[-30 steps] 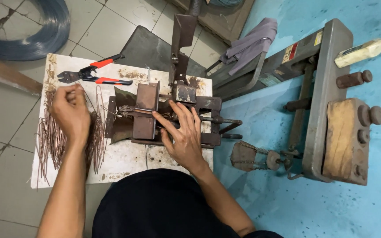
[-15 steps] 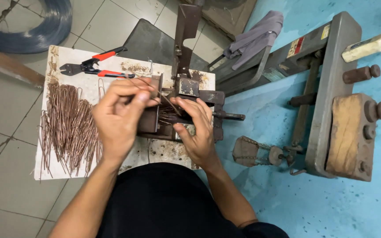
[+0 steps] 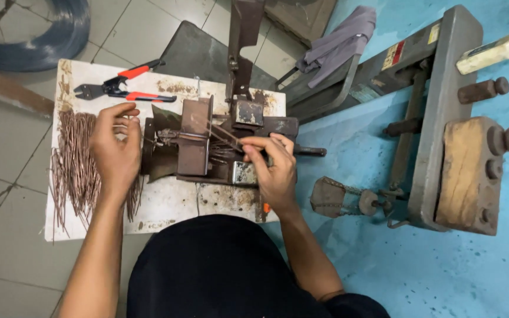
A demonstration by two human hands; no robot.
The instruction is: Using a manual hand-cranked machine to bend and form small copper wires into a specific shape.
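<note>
On the white board (image 3: 166, 206), right hand (image 3: 275, 171) pinches thin rods (image 3: 222, 132); left hand (image 3: 116, 153) rests loose.

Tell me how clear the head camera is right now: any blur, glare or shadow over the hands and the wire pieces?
Head view: light is even and soft, no hard glare. The left hand and right hand look slightly soft, and the thin wire pieces merge into a brownish mass. The rusty metal jig is dark, its inner detail hard to read. The frame edges bend a little, as with a wide lens.
</note>
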